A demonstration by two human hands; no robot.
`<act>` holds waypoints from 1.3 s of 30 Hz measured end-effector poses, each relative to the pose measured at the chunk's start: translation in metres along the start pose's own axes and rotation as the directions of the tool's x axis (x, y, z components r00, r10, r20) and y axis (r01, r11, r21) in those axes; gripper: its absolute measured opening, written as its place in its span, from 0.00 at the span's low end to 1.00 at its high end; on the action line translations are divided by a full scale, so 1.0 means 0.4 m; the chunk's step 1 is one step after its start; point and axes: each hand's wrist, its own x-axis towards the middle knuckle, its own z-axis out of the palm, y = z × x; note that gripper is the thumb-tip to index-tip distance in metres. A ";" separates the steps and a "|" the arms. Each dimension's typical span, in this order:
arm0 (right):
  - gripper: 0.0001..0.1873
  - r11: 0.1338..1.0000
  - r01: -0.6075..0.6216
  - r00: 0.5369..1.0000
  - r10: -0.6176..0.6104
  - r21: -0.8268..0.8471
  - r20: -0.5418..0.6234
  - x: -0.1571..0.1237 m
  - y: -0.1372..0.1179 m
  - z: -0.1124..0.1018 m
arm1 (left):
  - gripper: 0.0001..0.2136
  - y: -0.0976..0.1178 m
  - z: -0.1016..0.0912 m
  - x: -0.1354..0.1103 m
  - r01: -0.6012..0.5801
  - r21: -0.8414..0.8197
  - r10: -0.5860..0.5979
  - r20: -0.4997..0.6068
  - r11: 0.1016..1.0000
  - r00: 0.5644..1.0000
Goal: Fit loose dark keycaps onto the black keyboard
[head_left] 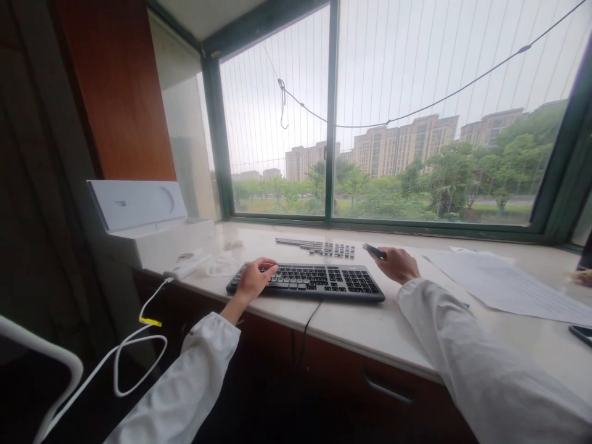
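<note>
The keyboard (pixel 306 282), mid-frame on the surface (pixel 370 327), is steadied by the curled left hand (pixel 253 280) while the right hand (pixel 398 264) grips a dark tool (pixel 374 251).

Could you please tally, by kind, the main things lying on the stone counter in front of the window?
Keyboards: 1, black keyboard, left hand on its left end
Groups of loose keycaps: 1, keycaps behind it
Dark tools: 1, dark tool in the right hand
White boxes: 1, white box
Paper sheets: 1, paper
Total: 5
</note>
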 end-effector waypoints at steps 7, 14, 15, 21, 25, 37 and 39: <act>0.36 0.997 0.075 0.997 -0.075 0.005 0.031 -0.001 -0.023 0.004 | 0.12 0.045 0.050 0.154 -0.006 0.164 -0.017 0.137 0.986 0.990; 0.35 0.998 0.064 0.998 -0.064 0.008 -0.005 -0.003 -0.017 -0.003 | 0.11 0.021 0.160 0.322 0.033 0.419 -0.150 0.249 0.908 0.957; 0.35 0.997 0.076 0.997 -0.076 0.015 -0.004 -0.003 -0.018 -0.002 | 0.11 0.013 0.174 0.341 0.040 0.447 -0.169 0.252 0.894 0.953; 0.33 0.991 0.127 0.991 -0.126 0.036 -0.040 -0.003 -0.017 0.013 | 0.14 -0.036 0.239 0.427 0.083 0.508 -0.233 0.240 0.858 0.942; 0.32 0.988 0.149 0.985 -0.146 0.028 -0.094 -0.003 -0.014 0.022 | 0.15 -0.052 0.271 0.464 0.082 0.535 -0.235 0.225 0.841 0.945; 0.25 0.988 0.157 0.986 -0.157 0.005 -0.053 -0.006 -0.020 0.028 | 0.15 -0.058 0.347 0.515 -0.036 0.658 -0.159 0.235 0.752 0.959; 0.25 0.986 0.168 0.984 -0.168 0.001 -0.053 -0.006 -0.020 0.028 | 0.15 -0.054 0.356 0.520 -0.061 0.673 -0.147 0.248 0.737 0.957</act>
